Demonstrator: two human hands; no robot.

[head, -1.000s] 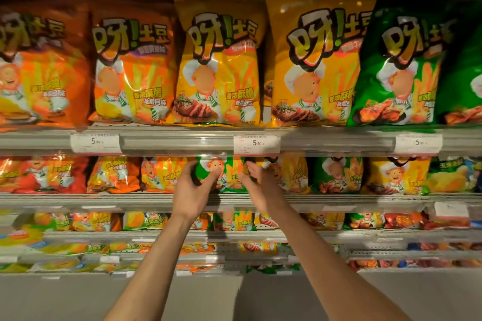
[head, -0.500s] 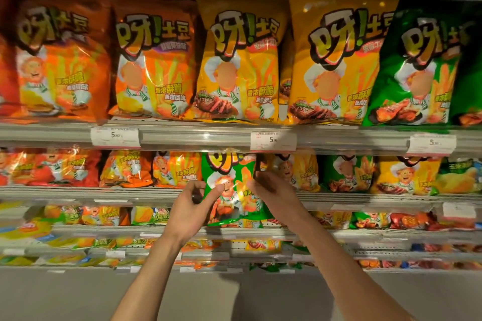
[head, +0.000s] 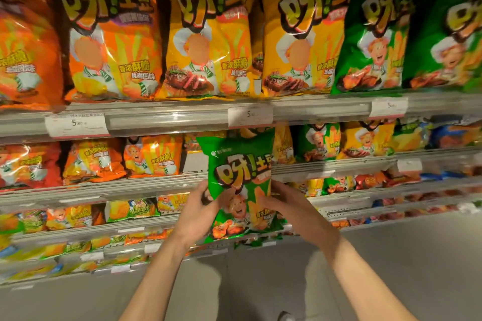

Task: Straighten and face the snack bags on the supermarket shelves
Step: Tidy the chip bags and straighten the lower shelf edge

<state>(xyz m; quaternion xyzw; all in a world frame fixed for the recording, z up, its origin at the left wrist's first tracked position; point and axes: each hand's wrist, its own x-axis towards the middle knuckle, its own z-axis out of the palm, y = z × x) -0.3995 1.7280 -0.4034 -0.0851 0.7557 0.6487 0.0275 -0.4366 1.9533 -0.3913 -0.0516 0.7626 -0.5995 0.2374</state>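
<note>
Between both hands, in front of the 2nd shelf (head: 104,190), a small green snack bag (head: 241,182) is hanging upright, front facing the camera, clear of the row behind it. Left hand (head: 200,212) is gripping its left edge w/ thumb on the front; right hand (head: 289,206) is gripping the right edge, fingers curling round the bag. So both grips are grasping the bag, neither released. Bag's top is reaching up to the price tag (head: 249,114) on the top shelf rail; its bottom is overlapping the lower shelves. Just left of it on the 2nd shelf, small orange bags (head: 154,156) are standing. To the right, a small green bag (head: 319,142) & a yellow one (head: 365,139) are standing side by side. Up top, large orange bag (head: 109,39), yellow bags (head: 208,34) & green bags (head: 375,36) are standing in a row, fronts out.
</note>
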